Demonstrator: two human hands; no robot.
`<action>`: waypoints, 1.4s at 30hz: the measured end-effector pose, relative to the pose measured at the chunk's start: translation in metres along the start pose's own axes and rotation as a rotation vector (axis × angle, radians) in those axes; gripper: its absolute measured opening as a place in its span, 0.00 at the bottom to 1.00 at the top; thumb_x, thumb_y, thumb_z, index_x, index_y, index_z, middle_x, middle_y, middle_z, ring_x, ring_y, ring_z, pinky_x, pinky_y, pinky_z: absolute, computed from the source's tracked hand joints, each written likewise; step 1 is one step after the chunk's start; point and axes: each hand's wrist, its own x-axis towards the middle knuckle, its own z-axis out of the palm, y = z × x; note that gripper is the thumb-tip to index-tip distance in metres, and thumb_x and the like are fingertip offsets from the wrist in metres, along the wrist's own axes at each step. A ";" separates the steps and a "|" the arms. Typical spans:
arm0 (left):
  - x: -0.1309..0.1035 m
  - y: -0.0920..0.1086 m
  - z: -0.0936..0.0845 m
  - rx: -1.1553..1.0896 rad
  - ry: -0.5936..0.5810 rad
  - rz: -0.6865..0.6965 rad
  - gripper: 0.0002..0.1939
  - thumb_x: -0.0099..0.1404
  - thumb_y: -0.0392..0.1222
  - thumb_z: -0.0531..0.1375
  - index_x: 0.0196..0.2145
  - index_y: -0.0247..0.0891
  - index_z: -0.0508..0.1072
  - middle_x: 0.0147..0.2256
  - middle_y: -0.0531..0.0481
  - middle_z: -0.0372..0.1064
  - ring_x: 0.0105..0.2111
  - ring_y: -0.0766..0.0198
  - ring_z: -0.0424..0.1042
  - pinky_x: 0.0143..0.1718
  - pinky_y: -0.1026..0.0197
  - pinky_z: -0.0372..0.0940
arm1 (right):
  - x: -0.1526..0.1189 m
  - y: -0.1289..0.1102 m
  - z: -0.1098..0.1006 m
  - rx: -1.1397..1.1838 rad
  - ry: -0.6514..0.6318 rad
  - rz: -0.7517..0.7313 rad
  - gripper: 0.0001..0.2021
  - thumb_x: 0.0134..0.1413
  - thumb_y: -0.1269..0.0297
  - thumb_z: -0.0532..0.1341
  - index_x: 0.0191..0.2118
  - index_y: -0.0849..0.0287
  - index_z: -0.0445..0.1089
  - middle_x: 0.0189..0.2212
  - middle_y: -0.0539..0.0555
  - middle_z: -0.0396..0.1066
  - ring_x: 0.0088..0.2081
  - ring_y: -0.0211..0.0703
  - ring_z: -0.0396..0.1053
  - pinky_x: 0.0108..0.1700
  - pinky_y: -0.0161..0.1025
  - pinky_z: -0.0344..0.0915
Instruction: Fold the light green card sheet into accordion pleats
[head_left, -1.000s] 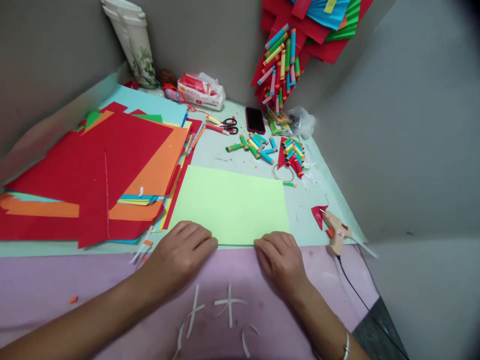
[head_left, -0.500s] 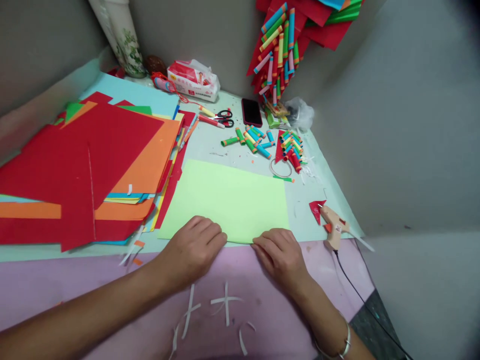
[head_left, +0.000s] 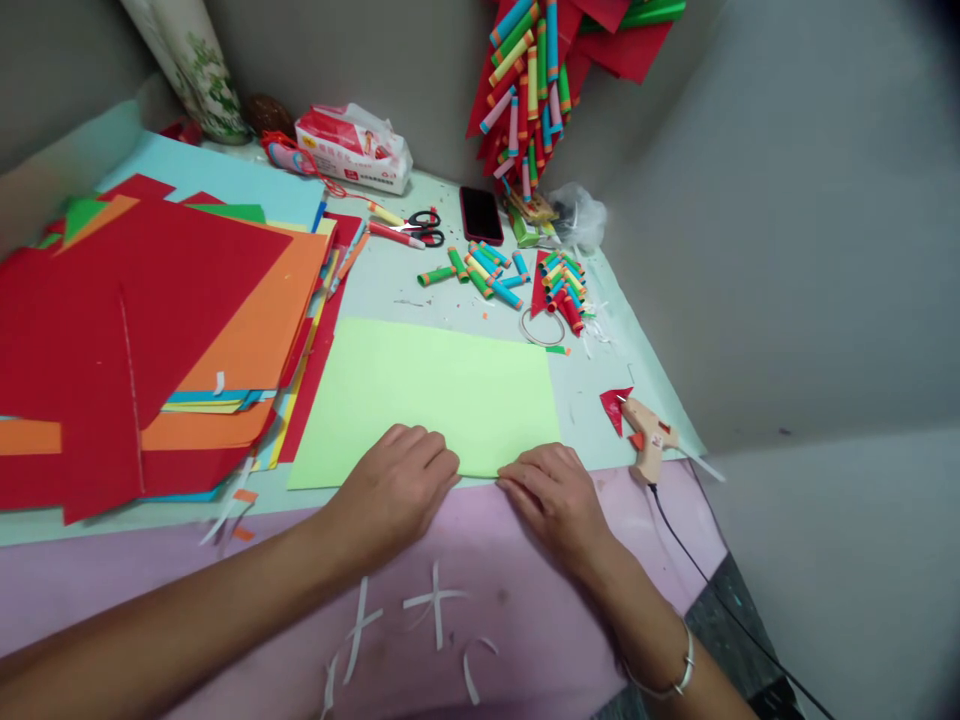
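A light green sheet of paper (head_left: 435, 390) lies flat in front of me, its near edge between my hands. My left hand (head_left: 401, 490) is curled on that edge, fingers closed on the paper. To the right, my right hand (head_left: 555, 500) pinches the same edge, with a bracelet on the wrist. A small gap separates the two hands. The fingertips of both are partly hidden beneath the hands.
Stacked coloured papers (head_left: 202, 280) lie left. Behind the sheet are scissors (head_left: 424, 228), a phone (head_left: 481, 215) and small paper rolls (head_left: 487, 272). A glue gun (head_left: 651, 438) with a cable rests right. White strips (head_left: 435, 603) lie near the front.
The camera view has shifted, so most objects appear further left. Both hands remain at the near edge of the green sheet, in nearly the same pose.
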 end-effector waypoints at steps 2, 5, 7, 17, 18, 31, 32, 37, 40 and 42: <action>0.002 -0.001 -0.002 -0.009 -0.015 -0.026 0.12 0.72 0.36 0.53 0.30 0.38 0.70 0.28 0.50 0.65 0.30 0.61 0.61 0.35 0.56 0.56 | -0.002 0.004 -0.003 -0.008 0.004 0.020 0.06 0.66 0.67 0.60 0.38 0.54 0.75 0.32 0.53 0.74 0.36 0.43 0.67 0.40 0.43 0.62; 0.004 -0.001 -0.003 -0.029 -0.027 -0.044 0.12 0.72 0.36 0.53 0.30 0.38 0.70 0.28 0.50 0.65 0.30 0.61 0.62 0.35 0.56 0.56 | -0.005 0.009 -0.005 -0.005 0.001 0.039 0.07 0.66 0.68 0.60 0.38 0.55 0.75 0.33 0.53 0.74 0.36 0.43 0.66 0.40 0.43 0.61; 0.005 0.000 -0.002 -0.038 -0.028 -0.041 0.12 0.72 0.36 0.53 0.31 0.37 0.71 0.28 0.49 0.66 0.30 0.60 0.62 0.35 0.56 0.56 | -0.006 0.010 -0.005 -0.002 -0.008 0.042 0.07 0.66 0.68 0.59 0.38 0.55 0.75 0.33 0.53 0.74 0.36 0.43 0.66 0.41 0.43 0.61; 0.008 0.005 0.009 -0.067 -0.038 -0.060 0.12 0.73 0.37 0.53 0.31 0.37 0.70 0.28 0.49 0.65 0.30 0.59 0.61 0.35 0.55 0.55 | -0.005 0.015 -0.009 0.008 -0.065 0.067 0.07 0.67 0.66 0.59 0.37 0.55 0.74 0.32 0.52 0.73 0.36 0.42 0.65 0.41 0.42 0.59; 0.009 0.004 0.009 -0.084 -0.050 -0.077 0.12 0.73 0.37 0.53 0.31 0.37 0.70 0.29 0.49 0.66 0.30 0.60 0.61 0.35 0.55 0.55 | -0.005 0.017 -0.010 0.005 -0.072 0.073 0.07 0.67 0.66 0.59 0.37 0.55 0.74 0.32 0.52 0.73 0.36 0.42 0.65 0.41 0.42 0.59; 0.019 0.006 -0.003 -0.272 -0.285 -0.364 0.11 0.71 0.40 0.54 0.31 0.39 0.72 0.30 0.50 0.69 0.33 0.58 0.66 0.38 0.53 0.56 | 0.001 0.040 -0.034 0.134 -0.247 0.216 0.07 0.65 0.67 0.59 0.35 0.54 0.73 0.30 0.49 0.72 0.36 0.42 0.67 0.43 0.43 0.62; 0.020 0.006 -0.005 -0.274 -0.299 -0.380 0.11 0.71 0.40 0.55 0.30 0.39 0.72 0.30 0.50 0.70 0.33 0.57 0.66 0.38 0.53 0.56 | 0.002 0.040 -0.035 0.154 -0.253 0.233 0.07 0.65 0.67 0.59 0.34 0.54 0.73 0.29 0.49 0.71 0.36 0.41 0.67 0.43 0.42 0.63; 0.025 0.005 -0.009 -0.283 -0.350 -0.434 0.11 0.69 0.40 0.56 0.29 0.40 0.72 0.29 0.50 0.71 0.31 0.57 0.67 0.37 0.53 0.57 | 0.007 0.041 -0.045 0.172 -0.282 0.312 0.09 0.64 0.69 0.59 0.32 0.53 0.72 0.29 0.48 0.72 0.35 0.41 0.68 0.40 0.41 0.63; 0.026 0.004 -0.008 -0.278 -0.321 -0.423 0.11 0.69 0.39 0.56 0.28 0.40 0.73 0.28 0.51 0.72 0.30 0.59 0.67 0.36 0.55 0.57 | 0.009 0.041 -0.049 0.172 -0.289 0.342 0.08 0.62 0.70 0.60 0.32 0.53 0.73 0.29 0.48 0.72 0.35 0.41 0.70 0.37 0.39 0.64; 0.026 0.002 -0.006 -0.269 -0.296 -0.406 0.11 0.68 0.39 0.56 0.28 0.40 0.73 0.27 0.51 0.71 0.29 0.60 0.67 0.35 0.55 0.56 | 0.009 0.041 -0.050 0.175 -0.290 0.347 0.08 0.62 0.70 0.60 0.32 0.53 0.73 0.29 0.48 0.72 0.35 0.40 0.70 0.37 0.39 0.64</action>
